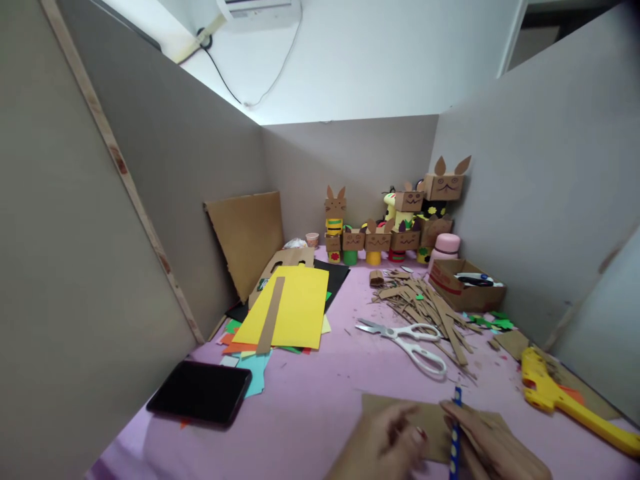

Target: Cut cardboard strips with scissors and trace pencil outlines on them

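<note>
At the bottom edge my left hand [385, 443] rests with its fingers curled on a flat piece of brown cardboard [430, 417] that lies on the pink table [310, 413]. Beside it, my right hand [493, 443] grips a blue pen [455, 433], held upright over the same cardboard. Both hands are partly cut off by the frame and slightly blurred. White-handled scissors [407, 337] lie just beyond the cardboard.
A pile of brown cardboard strips [425, 303], a yellow glue gun [565, 400], a small cardboard box [465, 283] and a black tablet [200, 392] surround the hands. Yellow paper [295, 310] tops coloured sheets at left. Cardboard animal figures [400, 227] stand at the back. Grey partitions enclose the table.
</note>
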